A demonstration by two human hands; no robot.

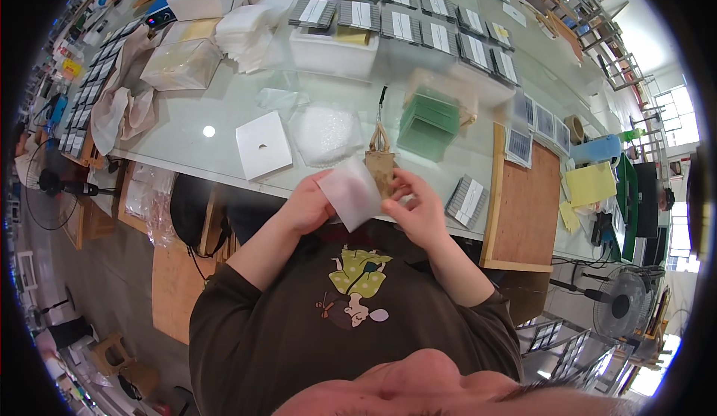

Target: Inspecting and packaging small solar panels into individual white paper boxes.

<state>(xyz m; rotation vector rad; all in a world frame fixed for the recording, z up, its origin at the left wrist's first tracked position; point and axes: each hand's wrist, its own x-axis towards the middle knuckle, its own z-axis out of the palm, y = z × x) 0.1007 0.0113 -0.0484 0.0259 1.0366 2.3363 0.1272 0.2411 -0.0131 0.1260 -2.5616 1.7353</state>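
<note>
Pinching the translucent sheet [349, 194] at frame centre, the left hand [307, 204] could crease it by squeezing too hard; whether the half-curled right hand [418, 208] grips it, I cannot tell.

Bright, even light covers the table [187, 113]; windows [678, 117] at the right edge burn out white. The floor [112, 285], lower left, is dimmer. A hazy smear blurs the upper centre-right; straight edges bow toward the black rim.
</note>
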